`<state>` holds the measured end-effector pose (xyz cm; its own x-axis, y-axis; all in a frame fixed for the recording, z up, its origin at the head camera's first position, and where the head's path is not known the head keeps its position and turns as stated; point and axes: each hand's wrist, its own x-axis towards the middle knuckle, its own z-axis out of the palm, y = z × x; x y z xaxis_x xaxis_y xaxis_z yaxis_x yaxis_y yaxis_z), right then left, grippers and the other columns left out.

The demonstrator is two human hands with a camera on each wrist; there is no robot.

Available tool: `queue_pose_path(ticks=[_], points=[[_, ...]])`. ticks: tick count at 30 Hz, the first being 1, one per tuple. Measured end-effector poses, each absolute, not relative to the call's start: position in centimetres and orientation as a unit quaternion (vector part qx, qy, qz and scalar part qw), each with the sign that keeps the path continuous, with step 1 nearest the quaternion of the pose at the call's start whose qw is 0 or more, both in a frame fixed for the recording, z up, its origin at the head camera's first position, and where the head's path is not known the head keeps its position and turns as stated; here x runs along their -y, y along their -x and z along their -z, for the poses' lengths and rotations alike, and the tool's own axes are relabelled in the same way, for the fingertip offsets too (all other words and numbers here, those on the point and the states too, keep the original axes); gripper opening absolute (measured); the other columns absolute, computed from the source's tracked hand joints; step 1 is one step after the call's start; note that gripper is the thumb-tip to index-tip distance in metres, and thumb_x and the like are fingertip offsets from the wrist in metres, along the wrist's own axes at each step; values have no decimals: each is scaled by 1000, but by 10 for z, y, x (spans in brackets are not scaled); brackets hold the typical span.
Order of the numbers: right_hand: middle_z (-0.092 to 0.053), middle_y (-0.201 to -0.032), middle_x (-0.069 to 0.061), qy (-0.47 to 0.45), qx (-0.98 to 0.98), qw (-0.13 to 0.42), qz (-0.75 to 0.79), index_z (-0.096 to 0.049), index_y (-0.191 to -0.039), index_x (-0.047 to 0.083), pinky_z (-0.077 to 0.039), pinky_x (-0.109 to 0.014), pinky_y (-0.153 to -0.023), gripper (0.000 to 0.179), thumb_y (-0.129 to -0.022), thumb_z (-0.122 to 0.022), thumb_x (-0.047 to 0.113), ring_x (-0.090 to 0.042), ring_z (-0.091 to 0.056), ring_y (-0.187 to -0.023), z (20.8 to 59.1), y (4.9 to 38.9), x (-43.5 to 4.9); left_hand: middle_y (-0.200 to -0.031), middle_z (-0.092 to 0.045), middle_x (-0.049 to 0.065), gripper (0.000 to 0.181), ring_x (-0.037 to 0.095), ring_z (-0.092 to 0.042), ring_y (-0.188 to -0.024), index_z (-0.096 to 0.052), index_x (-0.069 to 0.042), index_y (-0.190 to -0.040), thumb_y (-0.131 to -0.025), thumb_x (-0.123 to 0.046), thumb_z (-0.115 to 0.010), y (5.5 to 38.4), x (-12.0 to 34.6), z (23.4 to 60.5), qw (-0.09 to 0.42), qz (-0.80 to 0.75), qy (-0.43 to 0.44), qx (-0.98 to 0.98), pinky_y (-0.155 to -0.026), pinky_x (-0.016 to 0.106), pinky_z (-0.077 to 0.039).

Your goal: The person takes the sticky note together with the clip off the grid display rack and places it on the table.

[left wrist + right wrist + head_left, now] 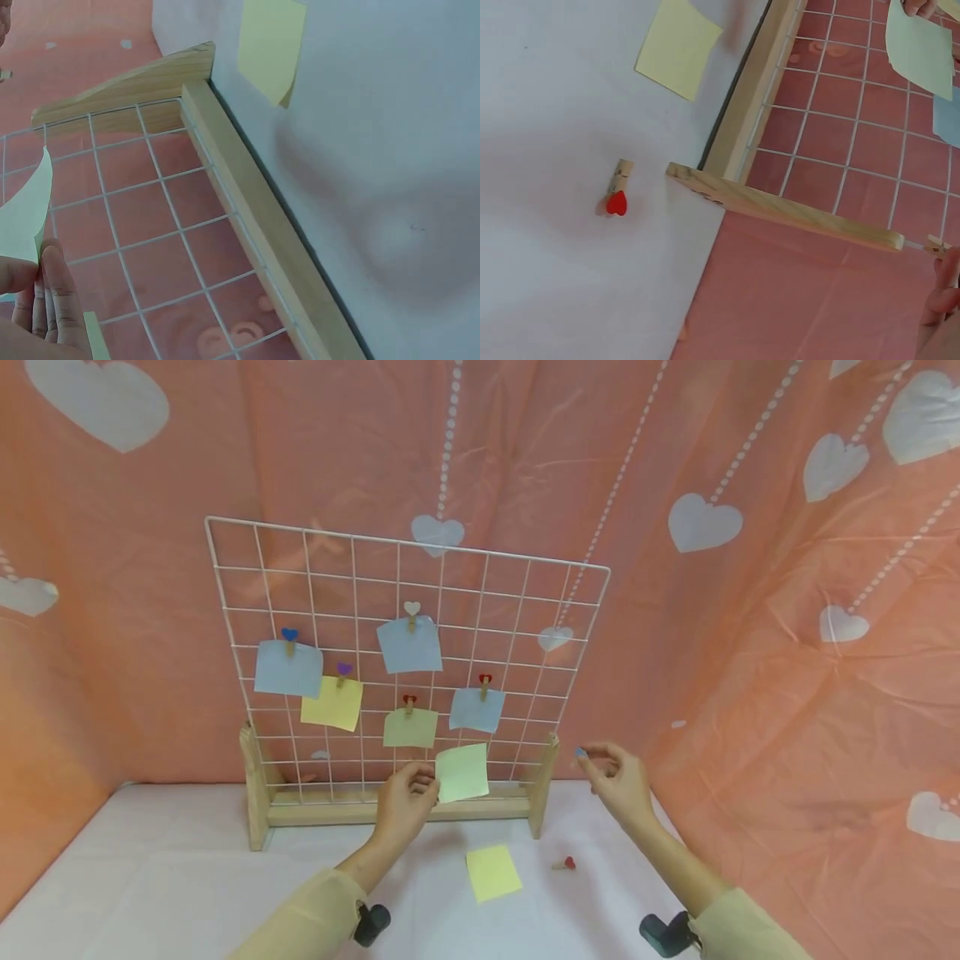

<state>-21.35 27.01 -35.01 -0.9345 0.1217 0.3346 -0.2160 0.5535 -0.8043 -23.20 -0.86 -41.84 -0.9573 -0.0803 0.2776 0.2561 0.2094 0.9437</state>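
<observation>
- My left hand [405,797] pinches the green note [462,774] by its left edge; I judge that this grip keeps most of its face free of my fingers.
- The note is in front of the grid's [489,553] lower right part, below the pinned notes; whether it touches the wires I cannot tell.
- My right hand [621,781] holds a blue-topped peg [935,245] narrowly at the fingertips, probably for fine control; I can't tell whether its jaws are spread.
- The stand [322,812] seems to keep the grid upright, so neither hand need steady it.
- Five pinned notes hang there, the left blue one [288,668] covering a corner of the yellow one [332,703].
- The stand's right post [543,785] lies between my right hand and the held note in the head view, so it could be in the way.
- A loose yellow note [493,873] and a red-heart peg [616,203] lie on the table [187,852], in front of the stand.
</observation>
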Motion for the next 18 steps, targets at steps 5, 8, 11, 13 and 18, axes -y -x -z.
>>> queue_pose_path(ticks=[5, 8, 11, 13, 18], points=[[-68, -65, -6, -27, 862, 190, -469, -66, -104, -5, -31, -17, -41, 19, -90, -65, 7, -2, -48, -42, 354, 210, -270, -84, -66, 19, 9, 19, -65, -69, -63, 9, -93, -84, 6, -62, 231, 12, 425, 139, 633, 60, 759, -57, 19, -53], [-72, -81, -17, -30, 860, 198, -469, -68, -104, -2, -31, -16, -40, 19, -90, -67, 11, -3, -49, -41, 370, 219, -280, -84, -66, 19, 10, 20, -65, -68, -62, 9, -93, -84, 6, -62, 230, 13, 429, 137, 634, 62, 758, -57, 19, -54], [-72, -90, -19, -30, 862, 193, -468, -68, -105, 0, -33, -16, -41, 21, -90, -67, 15, -5, -51, -43, 379, 221, -285, -84, -66, 19, 10, 19, -65, -69, -63, 9, -93, -84, 7, -61, 228, 14, 434, 132, 630, 54, 763, -58, 19, -53], [-71, -96, -19, -22, 866, 187, -464, -68, -106, 1, -32, -17, -41, 23, -90, -67, 17, -6, -52, -44, 383, 218, -286, -84, -66, 18, 10, 19, -65, -70, -63, 9, -93, -84, 6, -61, 228, 14, 438, 129, 624, 47, 769, -58, 18, -53], [-68, -102, -16, -1, 876, 172, -450, -68, -106, 3, -27, -16, -40, 23, -90, -67, 19, -5, -50, -45, 392, 213, -289, -83, -67, 16, 10, 16, -65, -68, -64, 8, -93, -84, 4, -63, 225, 14, 446, 126, 610, 43, 782, -57, 19, -52]])
